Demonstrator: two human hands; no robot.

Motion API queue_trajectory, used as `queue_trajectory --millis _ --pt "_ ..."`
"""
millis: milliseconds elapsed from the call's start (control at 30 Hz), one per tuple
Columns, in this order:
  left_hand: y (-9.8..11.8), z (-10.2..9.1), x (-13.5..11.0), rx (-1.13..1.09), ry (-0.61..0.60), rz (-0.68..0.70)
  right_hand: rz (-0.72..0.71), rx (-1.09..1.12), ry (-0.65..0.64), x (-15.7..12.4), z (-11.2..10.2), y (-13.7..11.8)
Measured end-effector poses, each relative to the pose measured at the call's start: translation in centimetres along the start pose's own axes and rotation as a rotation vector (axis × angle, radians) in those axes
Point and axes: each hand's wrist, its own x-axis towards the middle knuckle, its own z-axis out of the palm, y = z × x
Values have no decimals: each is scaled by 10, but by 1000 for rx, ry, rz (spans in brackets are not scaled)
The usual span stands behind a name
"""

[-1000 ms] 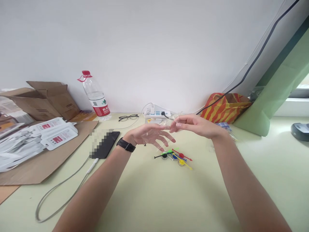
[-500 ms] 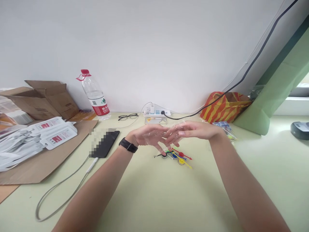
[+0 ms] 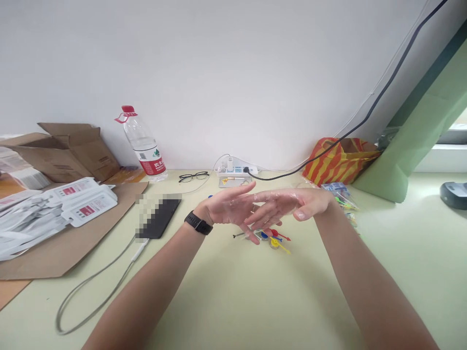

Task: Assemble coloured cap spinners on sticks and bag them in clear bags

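My left hand (image 3: 229, 206), with a black watch on its wrist, is open, palm up and fingers stretched out. Over it lies my right hand (image 3: 288, 204), palm down and fingers extended, its fingertips overlapping the left fingers. Thin, clear, shiny film (image 3: 272, 195) shows along the right hand's upper edge; whether it is plastic wrap or something wet I cannot tell. On the table just below and behind the hands is a small cluster of spinner arrows, including a yellow arrow (image 3: 274, 243) and a red arrow (image 3: 282, 236), partly hidden by the left fingers.
At left are a tilted water bottle (image 3: 146, 146), a cardboard box (image 3: 80, 155), white packets (image 3: 89, 206) and a dark phone (image 3: 162, 218) with a cable. Glasses (image 3: 193, 177) and a power strip (image 3: 237, 168) sit by the wall. A striped bag (image 3: 328, 160) stands right.
The left thumb has lifted and the fingers have shifted. My right hand has turned, its thumb now lower. The clear film between the hands now appears along the right hand's upper edge.
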Motion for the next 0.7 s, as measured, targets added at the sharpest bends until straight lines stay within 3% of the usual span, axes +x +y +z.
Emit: queue_trajectory --millis 100,367,700 --pt "3 -6 -7 -12 48 2 22 -48 32 -6 -3 -5" --pt "14 -13 -24 97 246 -46 -27 -42 288 -14 -9 -1" --pt "17 -14 -30 93 303 -54 23 -31 309 -16 -11 0"
